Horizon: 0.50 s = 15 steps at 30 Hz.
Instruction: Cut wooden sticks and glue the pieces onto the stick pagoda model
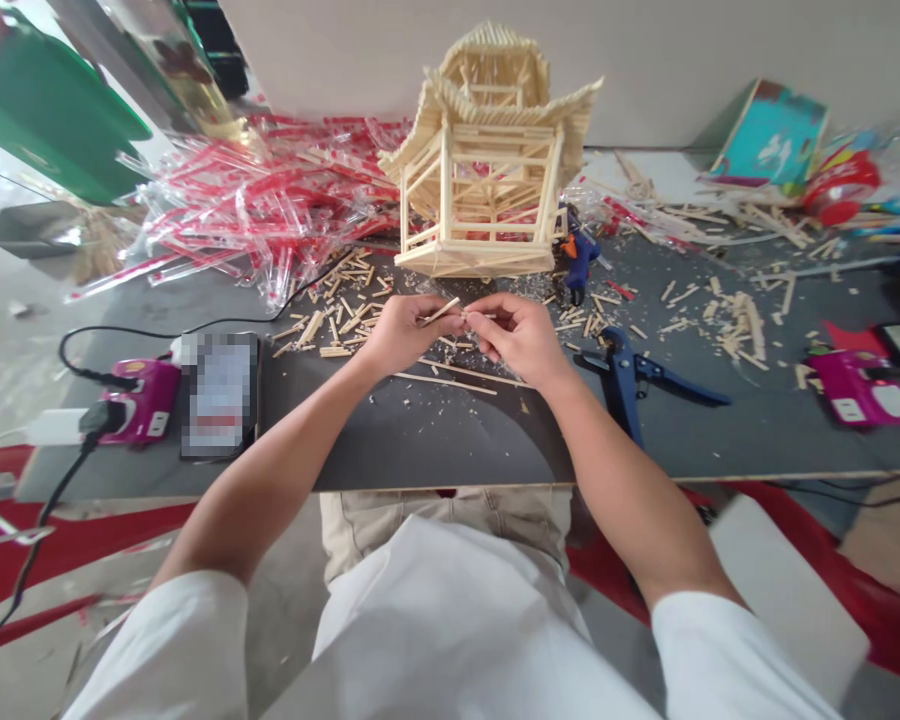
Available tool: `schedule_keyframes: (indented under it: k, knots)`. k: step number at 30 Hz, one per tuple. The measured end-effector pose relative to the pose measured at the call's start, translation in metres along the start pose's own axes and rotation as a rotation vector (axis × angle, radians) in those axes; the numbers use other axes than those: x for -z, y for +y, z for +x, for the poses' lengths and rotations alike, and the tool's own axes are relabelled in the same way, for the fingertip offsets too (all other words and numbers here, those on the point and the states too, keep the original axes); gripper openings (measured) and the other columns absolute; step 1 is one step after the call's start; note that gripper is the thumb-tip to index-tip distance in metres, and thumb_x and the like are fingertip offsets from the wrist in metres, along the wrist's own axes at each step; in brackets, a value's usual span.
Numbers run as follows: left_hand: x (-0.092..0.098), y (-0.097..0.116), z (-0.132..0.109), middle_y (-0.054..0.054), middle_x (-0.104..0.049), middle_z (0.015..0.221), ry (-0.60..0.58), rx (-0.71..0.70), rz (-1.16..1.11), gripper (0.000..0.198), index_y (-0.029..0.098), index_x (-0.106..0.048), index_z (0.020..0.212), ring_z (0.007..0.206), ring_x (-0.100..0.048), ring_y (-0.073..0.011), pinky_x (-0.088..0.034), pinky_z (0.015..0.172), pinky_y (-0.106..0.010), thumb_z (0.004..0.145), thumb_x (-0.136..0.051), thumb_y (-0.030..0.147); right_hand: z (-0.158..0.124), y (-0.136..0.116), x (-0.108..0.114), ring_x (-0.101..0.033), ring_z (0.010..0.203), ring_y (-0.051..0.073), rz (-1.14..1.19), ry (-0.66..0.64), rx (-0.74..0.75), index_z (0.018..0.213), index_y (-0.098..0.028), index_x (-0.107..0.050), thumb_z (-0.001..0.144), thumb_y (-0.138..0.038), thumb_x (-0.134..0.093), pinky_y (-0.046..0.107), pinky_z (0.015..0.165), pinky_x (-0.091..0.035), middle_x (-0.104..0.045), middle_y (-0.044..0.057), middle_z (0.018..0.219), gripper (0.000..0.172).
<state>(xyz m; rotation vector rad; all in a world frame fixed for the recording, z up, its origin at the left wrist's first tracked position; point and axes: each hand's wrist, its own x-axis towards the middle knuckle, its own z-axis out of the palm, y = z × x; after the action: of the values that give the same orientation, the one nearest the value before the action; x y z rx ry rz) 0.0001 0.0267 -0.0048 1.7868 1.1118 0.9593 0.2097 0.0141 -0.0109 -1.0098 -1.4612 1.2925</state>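
Note:
My left hand (411,325) is closed with a short wooden stick (442,311) pinched in its fingers. Close beside it, my right hand (516,330) is closed too, its fingertips pressed together near the stick's end; what they hold is too small to make out. Both hands are over the dark table in front of a pavilion model (487,245) built of pale wooden sticks, with a tiered, curved roof. Two long thin sticks (450,382) lie below my hands. Blue cutters (624,380) with spread handles rest right of my right forearm.
A blue glue gun (581,255) sits beside the model. Red-and-clear plastic wrappers (270,200) are heaped behind on the left. Stick offcuts (742,325) litter the table (435,455). A phone (220,395) and a purple power strip (144,400) lie left; another purple power strip (862,385) is right.

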Motion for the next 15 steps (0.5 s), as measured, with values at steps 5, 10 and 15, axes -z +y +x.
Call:
schedule_keyframes:
  k: [5, 10, 15]
  knots:
    - [-0.0015, 0.0007, -0.0003, -0.007, -0.082, 0.089, -0.006, 0.017, -0.037, 0.038, 0.015, -0.083, 0.095, 0.086, -0.075, -0.019, -0.058, 0.081, -0.03, 0.09, -0.077, 0.052, 0.0001, 0.0021, 0.0014, -0.056, 0.049, 0.008, 0.021, -0.01, 0.017, 0.098, -0.02, -0.076, 0.088, -0.052, -0.083, 0.022, 0.041, -0.044, -0.07, -0.002, 0.068, 0.035]
    - [-0.0021, -0.0028, -0.0003, -0.007, -0.082, 0.09, -0.019, 0.003, -0.062, 0.036, 0.015, -0.083, 0.096, 0.086, -0.074, -0.018, -0.057, 0.081, -0.03, 0.091, -0.077, 0.05, -0.0001, 0.0028, 0.0025, -0.057, 0.05, 0.008, 0.023, -0.012, 0.012, 0.099, -0.02, -0.077, 0.088, -0.051, -0.084, 0.022, 0.041, -0.044, -0.071, -0.001, 0.069, 0.034]
    - [-0.0024, -0.0035, 0.0, -0.007, -0.082, 0.09, -0.02, 0.015, -0.066, 0.036, 0.016, -0.083, 0.095, 0.087, -0.074, -0.0183, -0.058, 0.083, -0.031, 0.091, -0.077, 0.051, 0.0002, 0.0037, 0.0037, -0.058, 0.052, 0.008, 0.012, -0.009, 0.002, 0.099, -0.021, -0.078, 0.088, -0.052, -0.083, 0.023, 0.042, -0.044, -0.074, 0.001, 0.074, 0.033]
